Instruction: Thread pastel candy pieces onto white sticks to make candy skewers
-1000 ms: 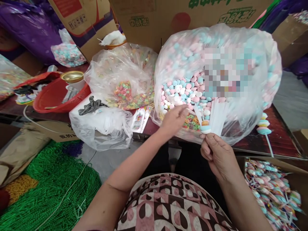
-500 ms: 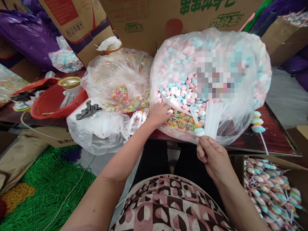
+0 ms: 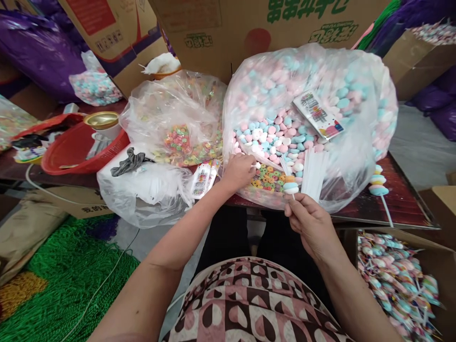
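Tall cardboard boxes (image 3: pixel 231 28) stand behind a dark red worktop (image 3: pixel 402 194), where we see clear bags of sweets crowded side by side. The large plastic bag (image 3: pixel 352 164) straight ahead holds pink, blue and white sweets (image 3: pixel 265 137), with ring sweets (image 3: pixel 270 178) along its near edge.

Our right hand (image 3: pixel 308 223) pinches the lower part of a white stick (image 3: pixel 283 164) between thumb and fingers. A small stack (image 3: pixel 290 186) sits on it just above the fingertips: an orange ring, then a blue and a white layer. The stick's long axis runs away from the body and leans leftward, so its free end points up beyond the ring sweets. Our left hand (image 3: pixel 240 172) lies to the left of that end, near but apart, its curled fingertips seemingly gripping a small white sweet (image 3: pixel 258 165); the sweet is about level with the free end.

To the right of the stack, a bundle of loose white sticks (image 3: pixel 314 173) lies on the bag.

We cannot make out the stick's tip clearly against the pale sweets behind it, and its bottom end disappears inside the right hand. The left thumb is mostly hidden, and cloudy film blurs much of the bag's contents.
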`<state>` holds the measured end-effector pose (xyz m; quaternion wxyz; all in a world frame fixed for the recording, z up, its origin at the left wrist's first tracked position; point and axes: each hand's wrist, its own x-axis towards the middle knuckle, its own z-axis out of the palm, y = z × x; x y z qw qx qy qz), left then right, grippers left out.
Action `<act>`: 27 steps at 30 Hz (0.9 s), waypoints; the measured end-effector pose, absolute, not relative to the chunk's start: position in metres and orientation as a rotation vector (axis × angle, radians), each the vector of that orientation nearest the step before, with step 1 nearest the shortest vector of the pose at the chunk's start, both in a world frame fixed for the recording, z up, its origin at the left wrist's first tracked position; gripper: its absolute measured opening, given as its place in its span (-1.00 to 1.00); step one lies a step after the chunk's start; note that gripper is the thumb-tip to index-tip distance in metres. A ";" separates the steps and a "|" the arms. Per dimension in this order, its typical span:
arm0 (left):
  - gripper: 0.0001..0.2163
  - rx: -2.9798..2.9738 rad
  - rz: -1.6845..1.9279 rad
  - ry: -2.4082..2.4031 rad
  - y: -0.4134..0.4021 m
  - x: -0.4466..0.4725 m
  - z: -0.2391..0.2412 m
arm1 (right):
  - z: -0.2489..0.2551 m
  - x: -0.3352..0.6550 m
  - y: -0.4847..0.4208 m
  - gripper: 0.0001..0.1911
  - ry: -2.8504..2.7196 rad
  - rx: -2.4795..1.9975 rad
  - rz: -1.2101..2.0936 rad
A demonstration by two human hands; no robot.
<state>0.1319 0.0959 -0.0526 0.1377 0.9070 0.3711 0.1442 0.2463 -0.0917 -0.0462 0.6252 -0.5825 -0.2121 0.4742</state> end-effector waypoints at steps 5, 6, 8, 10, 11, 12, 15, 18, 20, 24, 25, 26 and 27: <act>-0.92 1.857 0.674 0.929 0.078 0.131 -0.046 | -0.039 0.257 -0.061 -0.77 -0.502 -1.392 0.996; -0.91 1.730 0.676 0.860 0.073 0.132 -0.046 | -0.039 0.258 -0.053 -0.74 -0.509 -1.380 1.000; -0.89 1.537 0.672 0.758 0.064 0.134 -0.047 | -0.039 0.259 -0.040 -0.69 -0.521 -1.352 1.054; -0.87 1.392 0.675 0.715 0.058 0.136 -0.050 | -0.041 0.259 -0.033 -0.66 -0.525 -1.332 1.106; -0.86 1.331 0.678 0.703 0.056 0.137 -0.052 | -0.041 0.258 -0.031 -0.66 -0.527 -1.327 1.121; -0.84 1.276 0.681 0.698 0.054 0.137 -0.054 | -0.042 0.258 -0.031 -0.66 -0.527 -1.324 1.129; -0.78 1.136 0.696 0.691 0.049 0.138 -0.059 | -0.043 0.257 -0.034 -0.66 -0.515 -1.322 1.153; -0.72 0.983 0.756 0.700 0.042 0.141 -0.059 | -0.044 0.255 -0.036 -0.65 -0.464 -1.311 1.154; -0.69 0.873 0.787 0.709 0.037 0.143 -0.058 | -0.045 0.254 -0.037 -0.64 -0.435 -1.309 1.156; -0.74 0.800 0.899 0.680 0.026 0.150 -0.057 | -0.044 0.251 -0.038 -0.62 -0.412 -1.303 1.210; -0.77 0.805 0.941 0.674 0.023 0.151 -0.057 | -0.043 0.250 -0.039 -0.62 -0.406 -1.291 1.224; -0.80 0.805 0.972 0.678 0.021 0.153 -0.058 | -0.042 0.249 -0.040 -0.63 -0.396 -1.277 1.234; -0.81 0.788 0.984 0.700 0.019 0.154 -0.058 | -0.041 0.248 -0.040 -0.63 -0.386 -1.263 1.243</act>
